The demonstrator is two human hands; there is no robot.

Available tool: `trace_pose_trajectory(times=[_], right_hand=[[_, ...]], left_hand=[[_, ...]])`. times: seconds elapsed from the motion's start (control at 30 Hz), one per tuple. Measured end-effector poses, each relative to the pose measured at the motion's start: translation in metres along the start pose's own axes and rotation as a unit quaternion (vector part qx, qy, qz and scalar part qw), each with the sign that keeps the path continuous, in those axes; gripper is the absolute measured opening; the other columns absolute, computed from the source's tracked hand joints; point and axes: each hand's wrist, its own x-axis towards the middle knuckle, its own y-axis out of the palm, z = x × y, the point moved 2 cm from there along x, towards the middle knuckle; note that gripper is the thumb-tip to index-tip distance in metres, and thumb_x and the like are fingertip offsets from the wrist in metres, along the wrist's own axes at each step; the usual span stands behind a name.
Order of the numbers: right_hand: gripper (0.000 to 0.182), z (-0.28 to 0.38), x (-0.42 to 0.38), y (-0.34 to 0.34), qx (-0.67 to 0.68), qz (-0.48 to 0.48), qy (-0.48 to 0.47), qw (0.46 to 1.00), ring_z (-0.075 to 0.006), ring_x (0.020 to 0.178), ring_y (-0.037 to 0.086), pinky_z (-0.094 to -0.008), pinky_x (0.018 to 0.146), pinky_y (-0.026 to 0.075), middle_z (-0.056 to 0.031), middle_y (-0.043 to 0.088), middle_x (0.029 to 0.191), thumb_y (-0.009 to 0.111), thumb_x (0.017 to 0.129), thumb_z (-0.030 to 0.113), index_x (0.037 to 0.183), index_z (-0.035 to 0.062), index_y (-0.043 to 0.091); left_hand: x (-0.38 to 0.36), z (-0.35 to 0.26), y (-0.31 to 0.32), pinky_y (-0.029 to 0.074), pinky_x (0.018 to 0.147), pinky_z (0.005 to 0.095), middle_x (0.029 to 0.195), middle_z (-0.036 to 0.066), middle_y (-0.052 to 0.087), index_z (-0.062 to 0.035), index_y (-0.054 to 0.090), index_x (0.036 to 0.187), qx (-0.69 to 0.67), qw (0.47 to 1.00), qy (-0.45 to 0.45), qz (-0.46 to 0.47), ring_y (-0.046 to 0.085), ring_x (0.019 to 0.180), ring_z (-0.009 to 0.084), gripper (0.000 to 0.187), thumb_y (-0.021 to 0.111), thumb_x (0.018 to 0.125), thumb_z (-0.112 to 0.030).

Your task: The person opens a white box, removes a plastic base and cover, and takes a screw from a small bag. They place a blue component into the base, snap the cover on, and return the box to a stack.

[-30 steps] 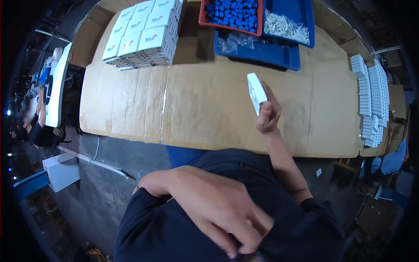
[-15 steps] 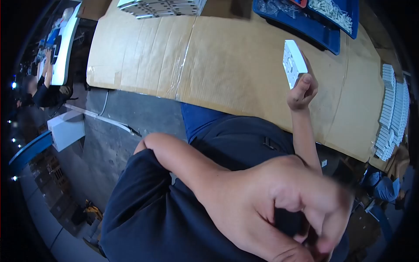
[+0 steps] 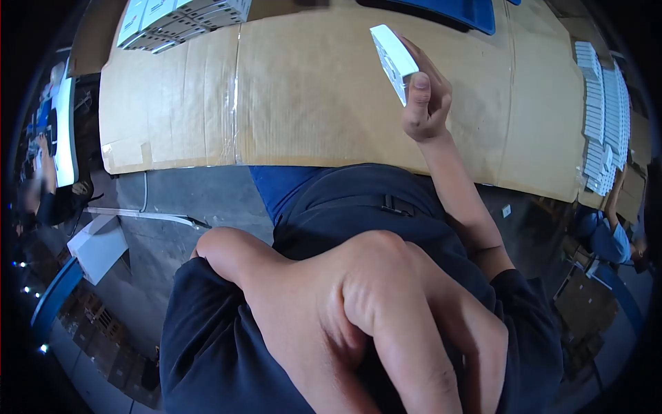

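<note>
My right hand [image 3: 427,103] grips a thin white rectangular part [image 3: 393,61] above the cardboard-covered table [image 3: 310,90]. Its thumb lies at the part's lower edge, and the part's recessed face is turned to the left. Very close to the camera, my left hand [image 3: 407,303] fills the lower middle of the view, over my dark clothing. Its fingers are bent inward and closed, with their tips cut off by the bottom edge; anything between them is hidden.
Stacked white parts [image 3: 183,21] stand at the table's back left. Rows of white parts [image 3: 603,117] line its right end. A blue tray [image 3: 455,12] sits at the back. Another person's hand [image 3: 47,162] shows far left; another person [image 3: 607,231] is at the right.
The view has shifted, so the table's things appear displaced. My right hand with the white part appears farther left and higher; my left hand's fingertips have gone below the frame.
</note>
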Motion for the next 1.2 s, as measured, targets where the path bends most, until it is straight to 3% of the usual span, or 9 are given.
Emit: trace_pose_trajectory(times=[0.03,0.1,0.2,0.7,0.8,0.87,0.97,1.13,1.2], right_hand=[[0.061,-0.001,-0.001,-0.002,-0.001,0.005,0.007,1.000,-0.0309,0.110,0.071,-0.0358,0.093,0.054,-0.0208,0.071,0.125,0.039,0.111,0.048,0.134,-0.0020,0.066],[0.062,-0.003,-0.002,-0.003,-0.002,0.006,0.013,1.000,-0.0300,0.109,0.071,-0.0352,0.092,0.054,-0.0205,0.071,0.125,0.039,0.111,0.048,0.134,-0.0020,0.066],[0.062,-0.008,-0.003,0.000,0.011,-0.001,0.011,1.000,-0.0286,0.110,0.071,-0.0345,0.091,0.054,-0.0200,0.071,0.125,0.040,0.111,0.049,0.135,-0.0016,0.066],[0.062,-0.004,0.000,-0.003,0.015,0.010,0.032,0.999,-0.0321,0.110,0.071,-0.0353,0.091,0.056,-0.0218,0.069,0.126,0.040,0.110,0.049,0.135,-0.0026,0.065],[0.063,-0.006,0.001,-0.002,0.009,0.002,0.013,1.000,-0.0317,0.111,0.071,-0.0360,0.091,0.056,-0.0221,0.069,0.127,0.040,0.110,0.050,0.135,-0.0028,0.064],[0.063,-0.005,0.001,-0.002,0.015,0.009,0.019,1.000,-0.0343,0.111,0.071,-0.0379,0.092,0.057,-0.0238,0.069,0.126,0.040,0.110,0.049,0.135,-0.0033,0.064],[0.060,-0.007,0.001,-0.001,0.021,0.007,0.006,1.000,-0.0379,0.112,0.070,-0.0397,0.095,0.056,-0.0251,0.069,0.125,0.044,0.109,0.047,0.136,-0.0038,0.063],[0.053,-0.001,0.000,-0.009,0.030,0.012,0.037,0.999,-0.0388,0.116,0.068,-0.0406,0.096,0.056,-0.0262,0.067,0.129,0.049,0.108,0.039,0.136,-0.0048,0.062],[0.053,0.004,0.004,-0.010,0.039,0.013,0.051,0.998,-0.0391,0.116,0.068,-0.0399,0.096,0.055,-0.0267,0.066,0.131,0.048,0.108,0.037,0.136,-0.0054,0.062]], left_hand=[[0.013,-0.005,-0.014,0.060,0.066,0.0327,0.105,0.028,0.067,0.0145,0.074,0.104,0.002,0.998,-0.031,0.053,0.071,0.075,0.0279,0.020,0.078,0.088,0.002],[0.015,-0.026,-0.027,0.049,0.083,0.0412,0.107,0.028,0.066,0.0099,0.074,0.100,0.006,0.980,-0.168,0.103,0.067,0.087,0.0334,0.020,0.075,0.093,-0.009],[0.016,-0.031,-0.033,0.050,0.082,0.0428,0.107,0.028,0.066,0.0085,0.074,0.099,-0.001,0.962,-0.241,0.127,0.068,0.088,0.0350,0.018,0.073,0.094,-0.009],[0.043,-0.054,-0.026,0.054,0.079,0.0507,0.107,0.026,0.070,0.0014,0.076,0.093,0.163,0.950,-0.222,0.150,0.072,0.089,0.0433,0.019,0.064,0.103,-0.011],[0.038,-0.068,-0.021,0.054,0.088,0.0513,0.113,0.021,0.073,-0.0008,0.077,0.096,0.229,0.930,-0.242,0.155,0.074,0.100,0.0402,0.015,0.065,0.101,-0.007],[0.040,-0.061,-0.016,0.053,0.078,0.0371,0.102,0.019,0.077,-0.0020,0.079,0.091,0.266,0.941,-0.159,0.136,0.077,0.093,0.0312,0.011,0.071,0.096,-0.007],[0.029,-0.061,-0.009,0.054,0.077,0.0323,0.100,0.014,0.080,-0.0063,0.081,0.087,0.298,0.941,-0.103,0.118,0.078,0.090,0.0280,0.009,0.074,0.093,-0.006],[0.044,-0.083,-0.038,0.050,0.095,0.0446,0.117,0.013,0.076,-0.0063,0.079,0.099,0.310,0.890,-0.157,0.297,0.075,0.105,0.0346,0.012,0.067,0.100,-0.008],[0.045,-0.092,-0.052,0.045,0.098,0.0414,0.119,0.008,0.077,-0.0092,0.079,0.100,0.298,0.867,-0.248,0.312,0.074,0.109,0.0327,0.008,0.073,0.097,-0.014]])
